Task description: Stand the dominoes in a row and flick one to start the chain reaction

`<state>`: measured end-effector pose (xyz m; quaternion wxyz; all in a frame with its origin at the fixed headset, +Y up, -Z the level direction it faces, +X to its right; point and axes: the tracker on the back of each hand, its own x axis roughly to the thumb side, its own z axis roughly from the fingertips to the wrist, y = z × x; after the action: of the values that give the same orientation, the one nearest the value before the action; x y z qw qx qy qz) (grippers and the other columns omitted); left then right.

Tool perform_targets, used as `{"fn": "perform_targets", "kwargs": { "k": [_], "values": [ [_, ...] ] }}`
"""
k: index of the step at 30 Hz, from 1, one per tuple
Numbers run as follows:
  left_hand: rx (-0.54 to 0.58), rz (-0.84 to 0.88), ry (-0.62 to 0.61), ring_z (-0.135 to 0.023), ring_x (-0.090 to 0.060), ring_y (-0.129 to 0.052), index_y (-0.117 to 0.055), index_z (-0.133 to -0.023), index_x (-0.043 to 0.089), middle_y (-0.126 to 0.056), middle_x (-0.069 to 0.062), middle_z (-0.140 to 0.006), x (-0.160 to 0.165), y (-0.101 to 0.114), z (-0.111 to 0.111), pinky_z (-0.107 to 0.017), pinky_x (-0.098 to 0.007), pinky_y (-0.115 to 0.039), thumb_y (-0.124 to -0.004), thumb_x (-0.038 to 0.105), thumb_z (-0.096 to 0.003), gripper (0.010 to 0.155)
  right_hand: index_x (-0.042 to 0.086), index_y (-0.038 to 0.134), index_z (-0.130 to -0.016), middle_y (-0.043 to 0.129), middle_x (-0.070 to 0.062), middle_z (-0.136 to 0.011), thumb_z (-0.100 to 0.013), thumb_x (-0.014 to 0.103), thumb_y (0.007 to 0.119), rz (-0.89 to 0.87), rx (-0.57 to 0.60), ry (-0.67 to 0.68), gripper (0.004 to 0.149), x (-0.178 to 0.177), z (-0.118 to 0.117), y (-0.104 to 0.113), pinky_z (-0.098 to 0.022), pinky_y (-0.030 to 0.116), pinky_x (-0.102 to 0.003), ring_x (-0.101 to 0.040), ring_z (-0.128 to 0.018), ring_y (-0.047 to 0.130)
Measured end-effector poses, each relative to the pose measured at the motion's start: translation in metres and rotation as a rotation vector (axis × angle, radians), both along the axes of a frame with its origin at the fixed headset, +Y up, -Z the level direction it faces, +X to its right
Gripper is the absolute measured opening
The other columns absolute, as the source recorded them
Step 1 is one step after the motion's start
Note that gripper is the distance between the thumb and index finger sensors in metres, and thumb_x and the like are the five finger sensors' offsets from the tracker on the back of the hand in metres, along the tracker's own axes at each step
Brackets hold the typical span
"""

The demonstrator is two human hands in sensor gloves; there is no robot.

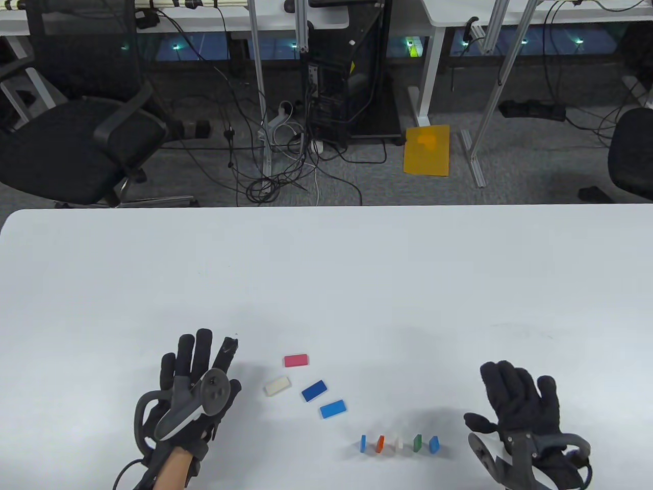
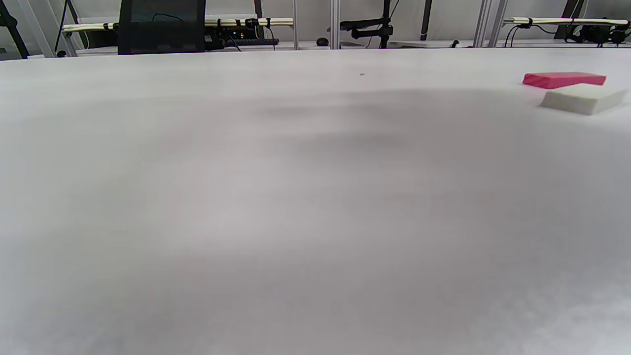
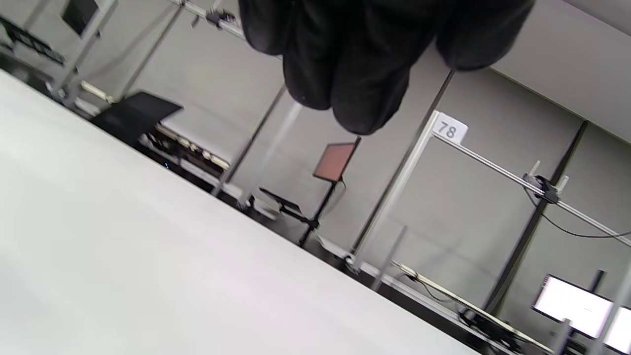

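Several dominoes stand in a short row near the table's front edge: blue point(image 1: 363, 443), orange point(image 1: 380, 444), white point(image 1: 399, 443), green point(image 1: 418, 443) and blue point(image 1: 434, 444). Others lie flat to their left: pink point(image 1: 296, 361), cream point(image 1: 277, 386), dark blue point(image 1: 314, 390) and light blue point(image 1: 333, 409). My left hand point(image 1: 201, 367) lies flat with fingers straight, left of the flat dominoes, holding nothing. My right hand point(image 1: 515, 393) rests open just right of the row. The left wrist view shows the pink domino point(image 2: 564, 79) and the cream domino point(image 2: 583, 98). Gloved fingertips point(image 3: 365, 98) hang into the right wrist view.
The white table point(image 1: 326, 275) stretches far beyond the dominoes. Behind it are an office chair point(image 1: 76, 143), cables, a computer tower point(image 1: 347, 76) and a yellow sheet point(image 1: 427, 150) on the floor.
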<state>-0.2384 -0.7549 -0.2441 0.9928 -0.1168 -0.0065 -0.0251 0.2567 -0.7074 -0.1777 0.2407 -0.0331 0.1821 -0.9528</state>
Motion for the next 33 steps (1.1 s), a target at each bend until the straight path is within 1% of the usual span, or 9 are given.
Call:
{"fn": "perform_targets", "kwargs": {
  "k": [8,12,14,16,19,23,26,28,33],
  "values": [
    [0.011,0.010,-0.033,-0.110,-0.026,0.012,0.004,-0.106,0.053,0.016,0.009,-0.115,0.007,0.002,0.002,-0.078,-0.056,-0.006,-0.030,0.069,-0.0439,0.072,0.008,0.028,-0.109,0.046,-0.025,-0.114,-0.026,0.065,0.052,-0.125,-0.062,-0.140,0.103,0.023,-0.016,-0.016,-0.068,0.046,-0.070,-0.051,-0.100,0.064],
    [0.016,-0.004,-0.059,-0.110,-0.026,0.012,0.004,-0.105,0.053,0.015,0.009,-0.116,0.016,0.004,0.003,-0.077,-0.056,-0.004,-0.030,0.069,-0.0438,0.072,0.007,0.024,-0.108,0.039,-0.027,-0.115,-0.026,0.065,0.053,-0.097,-0.124,-0.116,0.105,0.020,-0.020,-0.024,-0.068,0.045,-0.071,-0.054,-0.101,0.060],
    [0.017,0.093,-0.098,-0.112,-0.031,-0.001,0.008,-0.106,0.045,0.002,0.002,-0.121,0.024,0.016,0.009,-0.078,-0.055,-0.013,-0.029,0.070,-0.0438,0.077,0.004,0.024,-0.108,0.036,-0.028,-0.114,-0.026,0.065,0.053,-0.111,-0.135,-0.093,0.107,0.018,-0.020,-0.026,-0.068,0.046,-0.071,-0.054,-0.101,0.060],
    [0.100,0.301,-0.162,-0.112,-0.031,-0.003,-0.001,-0.110,0.043,-0.005,0.003,-0.123,0.039,0.033,0.018,-0.079,-0.054,-0.012,-0.033,0.070,-0.0438,0.078,0.004,0.024,-0.108,0.035,-0.029,-0.114,-0.026,0.065,0.053,-0.105,-0.139,-0.076,0.106,0.016,-0.019,-0.026,-0.067,0.046,-0.071,-0.054,-0.101,0.061],
    [0.255,0.401,-0.282,-0.116,-0.029,-0.011,-0.036,-0.114,0.041,-0.031,0.007,-0.126,0.067,0.056,0.032,-0.080,-0.057,-0.014,-0.044,0.070,-0.0443,0.076,0.005,0.025,-0.108,0.036,-0.028,-0.114,-0.026,0.064,0.054,-0.087,-0.143,-0.057,0.105,0.014,-0.019,-0.029,-0.067,0.047,-0.071,-0.052,-0.100,0.063],
    [0.304,0.223,-0.471,-0.109,-0.005,-0.067,-0.072,-0.096,0.045,-0.084,0.018,-0.104,0.113,0.069,0.040,-0.084,-0.049,-0.042,-0.060,0.068,-0.0422,0.060,0.005,0.025,-0.108,0.037,-0.027,-0.114,-0.027,0.064,0.054,-0.061,-0.162,-0.060,0.104,0.013,-0.020,-0.033,-0.067,0.047,-0.070,-0.050,-0.100,0.065],
    [0.258,0.105,-0.524,-0.092,-0.004,-0.088,-0.077,-0.089,0.045,-0.098,0.020,-0.087,0.144,0.059,0.037,-0.079,-0.040,-0.059,-0.070,0.065,-0.0384,0.055,0.006,0.027,-0.108,0.040,-0.026,-0.114,-0.027,0.063,0.054,-0.066,-0.162,-0.057,0.103,0.014,-0.020,-0.033,-0.067,0.048,-0.069,-0.048,-0.099,0.067],
    [0.260,0.010,-0.548,-0.084,-0.004,-0.094,-0.075,-0.091,0.044,-0.100,0.023,-0.081,0.162,0.047,0.032,-0.074,-0.037,-0.066,-0.072,0.065,-0.0368,0.058,0.006,0.027,-0.108,0.040,-0.027,-0.114,-0.027,0.063,0.054,-0.065,-0.167,-0.052,0.103,0.013,-0.020,-0.034,-0.067,0.049,-0.069,-0.047,-0.098,0.068],
    [0.241,-0.152,-0.545,-0.077,-0.007,-0.091,-0.067,-0.100,0.041,-0.093,0.022,-0.090,0.194,0.021,0.022,-0.073,-0.039,-0.062,-0.077,0.061,-0.0346,0.069,0.005,0.027,-0.107,0.041,-0.026,-0.113,-0.028,0.063,0.054,-0.026,-0.191,-0.023,0.102,0.007,-0.021,-0.041,-0.067,0.050,-0.069,-0.046,-0.097,0.070]
  ]
}}
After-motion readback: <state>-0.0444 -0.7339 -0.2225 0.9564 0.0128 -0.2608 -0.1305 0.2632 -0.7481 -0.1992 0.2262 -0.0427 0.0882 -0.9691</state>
